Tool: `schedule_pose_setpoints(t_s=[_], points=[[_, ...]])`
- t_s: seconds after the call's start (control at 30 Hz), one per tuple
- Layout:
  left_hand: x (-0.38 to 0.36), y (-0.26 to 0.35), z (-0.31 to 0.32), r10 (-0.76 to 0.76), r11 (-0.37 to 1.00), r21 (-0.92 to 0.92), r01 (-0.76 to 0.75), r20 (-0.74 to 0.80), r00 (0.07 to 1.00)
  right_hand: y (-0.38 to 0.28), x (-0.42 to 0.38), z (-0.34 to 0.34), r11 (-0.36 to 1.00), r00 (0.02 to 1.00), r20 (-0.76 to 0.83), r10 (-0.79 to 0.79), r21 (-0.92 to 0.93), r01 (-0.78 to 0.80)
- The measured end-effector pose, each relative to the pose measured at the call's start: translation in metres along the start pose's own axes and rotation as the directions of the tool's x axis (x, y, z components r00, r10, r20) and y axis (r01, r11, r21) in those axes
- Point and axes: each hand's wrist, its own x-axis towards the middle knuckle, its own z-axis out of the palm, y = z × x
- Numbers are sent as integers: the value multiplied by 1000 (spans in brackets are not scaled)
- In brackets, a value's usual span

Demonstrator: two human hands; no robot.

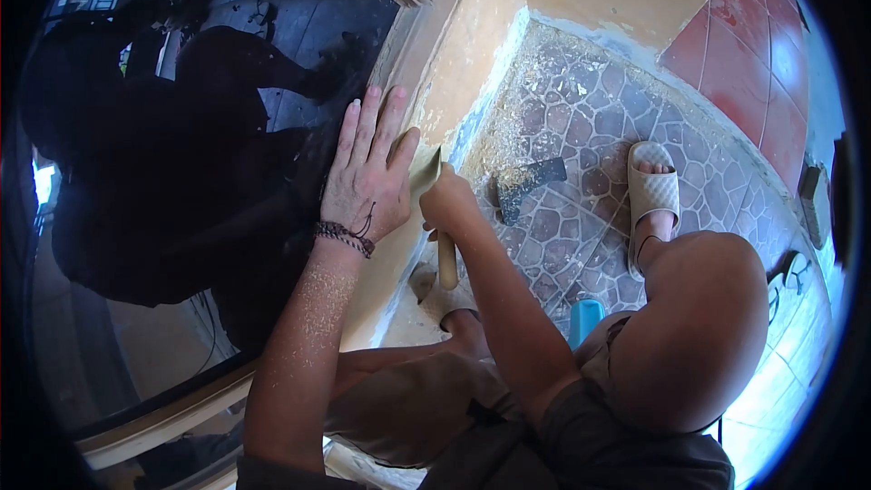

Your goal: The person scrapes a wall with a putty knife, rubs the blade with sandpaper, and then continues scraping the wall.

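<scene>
- dark shirt cloth lies nearest, at the lower edge, with a bent knee rising beside it, well apart from the window frame; the crouch seems to bring both hands low against the wall.
- left hand rests palm down across the near edge of the window frame and the dark glass. its fingers are straight, slightly apart at the tips, the thumb held off to the side, gripping nothing; this looks like a brace for the body.
- right hand has its fingers closed around a scraper, just beside the window frame. the handle pokes out below the fist, and the blade points up at the wall strip bordering the frame. the high grip, close to the blade, probably gives better control. whether the blade edge touches the wall, i cannot tell.
- pale crumbs cling to the left forearm, above a braided bracelet, perhaps because that arm lies right under the frame.
- a dark angular piece, dusted with crumbs, lies on the patterned floor, across the wall base from the frame.
- a sandal is planted flat farther out from the frame, likely for balance.
- a blue object, partly hidden, sits near the knee.
</scene>
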Motion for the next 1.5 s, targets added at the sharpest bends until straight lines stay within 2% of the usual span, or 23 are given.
schedule_pose_setpoints(t_s=[0.03, 0.1, 0.2, 0.23, 0.33, 0.37, 0.47, 0.5, 0.6, 0.63, 0.77, 0.97, 1.07, 1.17, 1.27, 1.37, 1.47, 1.5], points=[[0, 0, 0, -1, 1000, 1, 1, 2, 1000, -7, -4, -3, 1000, 1000, 0, 5, -4, -5], [-2, 1, -1, -3, 1000, 2, 3, 11, 1000, -21, -8, -22, 989, 993, 42, 113, 92, -116], [0, 0, -1, 3, 1000, -7, -3, 7, 1000, -18, -20, -23, 995, 995, 89, 48, -89, -40], [0, 0, -1, 5, 1000, -17, -5, 3, 1000, -10, -17, -9, 985, 998, 16, -61, -163, 63], [0, -2, -1, 4, 1000, -22, -4, -8, 1000, -15, -4, -17, 996, 1000, -24, -3, -93, 1], [-1, -1, 0, 6, 1000, -26, -6, -8, 1000, -24, -8, -31, 994, 994, 11, 111, -6, -111], [-1, -1, -1, 5, 1000, -19, -5, 0, 1000, -22, -19, -25, 998, 1000, -9, 0, -55, 0], [-1, -1, -1, 7, 1000, -27, -7, -1, 1000, -20, -19, -13, 971, 992, -30, -121, -211, 112], [-2, -1, -2, 4, 1000, -25, -4, 2, 1000, -22, -10, -17, 1000, 999, -27, 17, -22, -18], [-2, -1, -2, 1, 1000, -17, -1, 9, 1000, -26, -6, -27, 994, 994, 24, 111, 15, -111], [-1, -2, 0, 4, 999, -43, -4, -6, 1000, -20, -20, -14, 984, 997, 14, -74, -163, 75], [-2, -1, 0, -5, 1000, -28, 5, -5, 1000, -36, -36, -18, 998, 997, 41, 60, 1, -60], [-1, 0, -1, 1, 1000, -25, -1, -1, 1000, -23, -25, -13, 987, 999, 9, -52, -154, 53], [-1, -1, 0, 4, 1000, -24, -4, -7, 1000, -35, -36, -16, 1000, 1000, 12, -2, -30, 3], [-2, 0, -1, -6, 1000, -22, 6, -5, 1000, -25, -33, -8, 1000, 999, -27, -21, -3, 21], [-1, 0, -1, -2, 1000, -20, 2, -2, 1000, -23, -30, -9, 995, 999, 3, -33, -96, 33], [-2, 0, 0, -6, 1000, -20, 5, -11, 1000, -21, -16, -7, 994, 998, -56, 39, 100, -33], [-3, 2, -1, -11, 1000, -24, 11, -5, 1000, -22, -19, -9, 996, 998, -46, 40, 77, -36]])
